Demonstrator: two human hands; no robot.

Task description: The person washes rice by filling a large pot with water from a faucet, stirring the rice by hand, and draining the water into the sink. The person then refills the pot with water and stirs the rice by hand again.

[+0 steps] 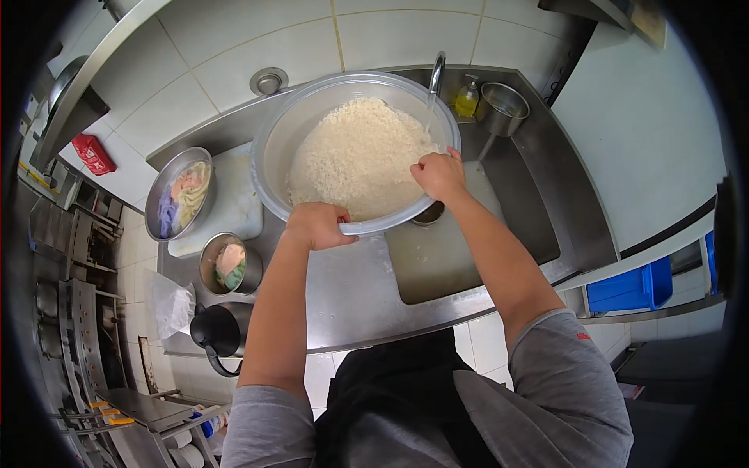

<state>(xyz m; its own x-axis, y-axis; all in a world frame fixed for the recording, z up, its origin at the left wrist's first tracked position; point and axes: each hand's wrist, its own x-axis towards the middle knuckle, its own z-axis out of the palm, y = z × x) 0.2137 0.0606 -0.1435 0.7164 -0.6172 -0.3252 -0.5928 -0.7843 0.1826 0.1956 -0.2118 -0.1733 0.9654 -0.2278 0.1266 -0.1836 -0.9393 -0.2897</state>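
Note:
A large metal basin holds a heap of pale grain that looks like rice, with cloudy water along its near side. My left hand grips the basin's near rim, thumb and fingers closed around the edge. On the right part of the rim, my right hand is closed over the edge. Water runs from the faucet into the basin at its far right. The basin rests partly on the steel counter and partly over the sink.
Left of the basin are a white cutting board, a bowl of colored cloths, a small pot, a plastic bag and a black-lidded jug. A soap bottle and metal pot stand behind the sink.

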